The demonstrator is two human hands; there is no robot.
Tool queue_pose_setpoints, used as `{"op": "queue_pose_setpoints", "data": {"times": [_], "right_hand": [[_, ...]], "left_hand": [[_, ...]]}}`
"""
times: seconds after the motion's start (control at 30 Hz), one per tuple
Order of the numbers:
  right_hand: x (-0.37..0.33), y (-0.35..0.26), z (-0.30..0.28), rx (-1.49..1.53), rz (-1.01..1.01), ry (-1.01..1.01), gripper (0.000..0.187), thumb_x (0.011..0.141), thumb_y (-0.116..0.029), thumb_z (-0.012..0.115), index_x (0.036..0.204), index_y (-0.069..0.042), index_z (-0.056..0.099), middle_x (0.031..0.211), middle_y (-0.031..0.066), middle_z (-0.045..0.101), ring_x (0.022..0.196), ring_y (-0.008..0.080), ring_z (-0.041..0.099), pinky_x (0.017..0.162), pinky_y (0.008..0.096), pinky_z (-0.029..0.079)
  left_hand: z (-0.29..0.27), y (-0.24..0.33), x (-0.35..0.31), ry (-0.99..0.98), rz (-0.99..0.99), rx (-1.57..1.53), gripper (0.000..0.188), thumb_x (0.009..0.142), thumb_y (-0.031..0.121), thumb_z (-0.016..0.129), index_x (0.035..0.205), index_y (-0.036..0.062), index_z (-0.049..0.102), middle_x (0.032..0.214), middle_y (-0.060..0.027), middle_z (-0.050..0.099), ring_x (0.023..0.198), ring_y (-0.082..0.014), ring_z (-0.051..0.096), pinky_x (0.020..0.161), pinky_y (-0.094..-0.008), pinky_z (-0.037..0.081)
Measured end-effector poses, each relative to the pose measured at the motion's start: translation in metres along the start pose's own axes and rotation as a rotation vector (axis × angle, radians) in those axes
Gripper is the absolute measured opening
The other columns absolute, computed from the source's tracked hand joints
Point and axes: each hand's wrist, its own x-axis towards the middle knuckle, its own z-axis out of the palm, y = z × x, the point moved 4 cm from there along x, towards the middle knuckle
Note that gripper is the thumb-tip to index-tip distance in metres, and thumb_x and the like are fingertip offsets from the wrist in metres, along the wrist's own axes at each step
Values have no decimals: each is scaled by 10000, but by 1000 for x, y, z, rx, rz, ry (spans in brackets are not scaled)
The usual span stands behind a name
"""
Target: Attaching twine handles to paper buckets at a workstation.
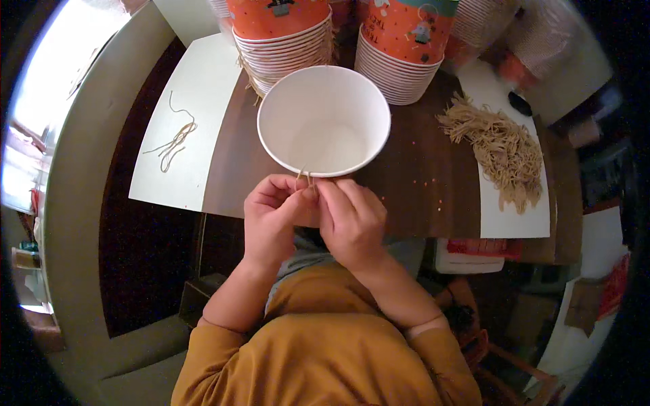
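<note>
2 hands meet at the near rim of a white round paper cup (pixel 323 120), which stands upright with its mouth open on the dark brown wooden surface (pixel 420 183). The left hand (pixel 271 220) and the right hand (pixel 352 220) are curled with fingertips pinched together, both gripping a thin tan string (pixel 306 177) right where it crosses the cup's rim; the knuckles of the 2 hands touch each other. The hands sit over the near edge of the surface, with the person's mustard-yellow sleeves just below.

Beyond the cup, touching or nearly touching its far rim, stand 2 stacks of orange printed paper cups: 1 stack (pixel 284 40) ahead and slightly left of the hands, the other (pixel 403 51) ahead and to the right. They close off the room behind the cup.

Left of the left hand lies a white paper sheet (pixel 183 135) whose near corner overhangs the surface edge; a few loose tan strings (pixel 175 139) lie on it, well apart from the hands. Between that sheet and the cup runs a bare strip of surface.

Right of the right hand there is a wider bare stretch, then a second white paper sheet (pixel 514 220) carrying a heap of tan strings (pixel 497 149), reaching the near edge.
</note>
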Motion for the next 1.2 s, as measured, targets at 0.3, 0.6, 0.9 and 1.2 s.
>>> {"op": "queue_pose_setpoints", "data": {"times": [0.3, 0.6, 0.9, 1.2], "right_hand": [[2, 6, 22, 934, 628, -164, 154, 865, -29, 566, 983, 14, 655, 968, 70, 641, 844, 133, 604, 781, 248, 472], [-5, 8, 39, 1422, 1047, -80, 127, 856, -83, 583, 930, -21, 665, 820, 12, 645, 773, 75, 552, 716, 225, 447], [-8, 15, 41, 1414, 1058, -157, 147, 847, -126, 590, 920, -29, 675, 877, 11, 662, 776, 77, 575, 751, 226, 452], [-6, 10, 38, 1370, 1036, -131, 156, 855, -147, 621, 905, -12, 683, 882, 24, 663, 800, 97, 588, 751, 230, 456]], "left_hand": [[-10, 12, 2, 50, 154, 98, 81, 816, -13, 642, 882, -8, 595, 842, -65, 652, 743, -96, 608, 688, -213, 495], [-7, 20, -8, 118, 271, 358, 90, 828, -25, 640, 913, -27, 610, 865, -47, 656, 801, -90, 610, 726, -213, 494], [-6, 20, -14, 119, 456, 649, 103, 804, -37, 649, 901, -22, 618, 855, -57, 663, 804, -98, 609, 711, -209, 471], [-6, 19, -9, 147, 200, 393, 91, 811, -31, 649, 896, -28, 617, 868, -62, 658, 801, -97, 606, 735, -225, 494]]}}
